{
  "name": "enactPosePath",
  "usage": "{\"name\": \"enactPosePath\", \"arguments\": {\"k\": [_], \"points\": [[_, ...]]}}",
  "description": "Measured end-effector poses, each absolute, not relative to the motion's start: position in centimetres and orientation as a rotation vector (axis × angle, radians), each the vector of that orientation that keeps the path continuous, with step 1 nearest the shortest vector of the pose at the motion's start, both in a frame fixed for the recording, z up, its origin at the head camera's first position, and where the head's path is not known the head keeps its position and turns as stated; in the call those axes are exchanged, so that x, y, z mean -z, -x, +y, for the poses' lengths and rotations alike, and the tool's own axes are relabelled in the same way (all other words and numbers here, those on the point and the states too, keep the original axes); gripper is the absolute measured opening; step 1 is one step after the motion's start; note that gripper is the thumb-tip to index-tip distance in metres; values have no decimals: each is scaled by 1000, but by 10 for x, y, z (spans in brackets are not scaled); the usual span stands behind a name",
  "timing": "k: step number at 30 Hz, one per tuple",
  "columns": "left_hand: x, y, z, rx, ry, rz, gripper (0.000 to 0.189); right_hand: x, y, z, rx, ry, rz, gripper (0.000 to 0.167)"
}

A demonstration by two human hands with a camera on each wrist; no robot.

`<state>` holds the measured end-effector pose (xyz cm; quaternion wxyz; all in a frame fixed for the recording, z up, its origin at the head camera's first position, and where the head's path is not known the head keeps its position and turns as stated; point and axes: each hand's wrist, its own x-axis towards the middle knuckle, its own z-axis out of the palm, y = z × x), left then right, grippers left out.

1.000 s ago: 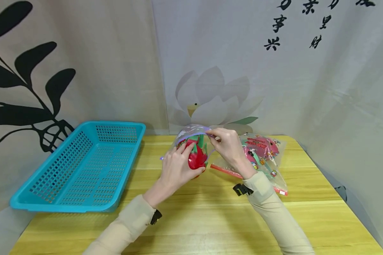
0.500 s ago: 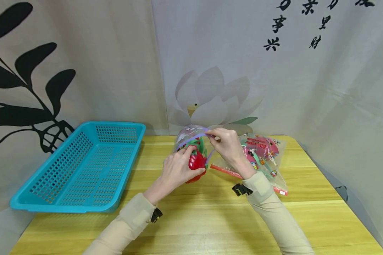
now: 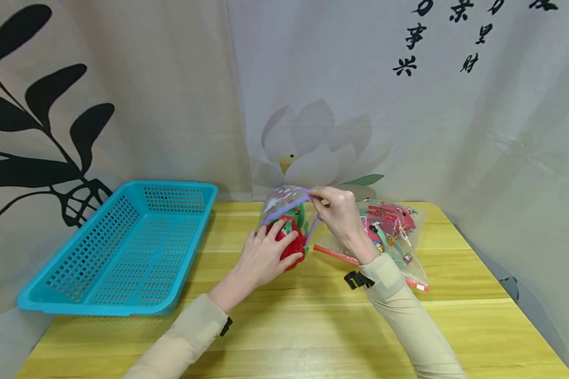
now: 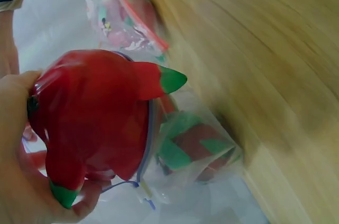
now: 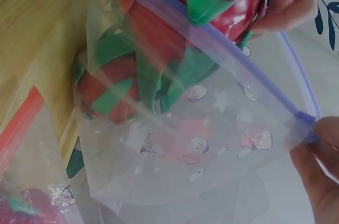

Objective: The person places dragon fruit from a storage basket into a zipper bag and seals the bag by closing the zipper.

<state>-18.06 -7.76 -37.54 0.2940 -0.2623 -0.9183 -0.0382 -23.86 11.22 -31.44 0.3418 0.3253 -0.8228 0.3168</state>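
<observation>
My left hand [image 3: 258, 258] grips a red toy dragon fruit [image 4: 100, 107] with green-tipped scales. The fruit sits across the mouth of a clear zip bag [image 5: 159, 181] that has a purple zip strip and printed cartoon figures. Part of it is out past the strip. Thumb and fingers of my right hand [image 3: 339, 213] pinch the corner of that strip, holding the mouth wide. Deeper in the bag lies a second dragon fruit [image 5: 108, 89], seen through the plastic in both wrist views. In the head view my left fingers cover much of the nearer fruit.
Right of the hands lies another clear bag [image 3: 391, 226] with a red zip strip and pinkish-red items inside. A blue perforated basket [image 3: 207, 223] stands on the left of the wooden table [image 3: 284, 326]. Printed curtains [image 3: 313, 63] hang behind the table.
The dragon fruit has come out of the bag mouth toward me in my left hand, whose fingers have shifted over it. My right hand keeps its pinch and has risen slightly with the strip.
</observation>
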Motion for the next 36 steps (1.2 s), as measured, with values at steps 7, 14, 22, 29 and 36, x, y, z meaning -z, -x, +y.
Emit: {"name": "enactPosePath", "arguments": {"k": [7,14,22,29,36], "points": [[376,178,-82,60,810,-2543,88,314,241,112,-842,-819,-2130,13],[382,176,-85,-162,936,-2384,85,313,243,115,-821,-823,-2121,13],[390,176,-87,-409,1040,-2188,68,311,242,117,-847,-802,-2144,14],[392,177,-88,-532,1058,-2149,93,312,241,118,-822,-796,-2168,14],[393,180,-90,-466,1075,-2089,88,311,243,123,-790,-802,-2158,13]]}}
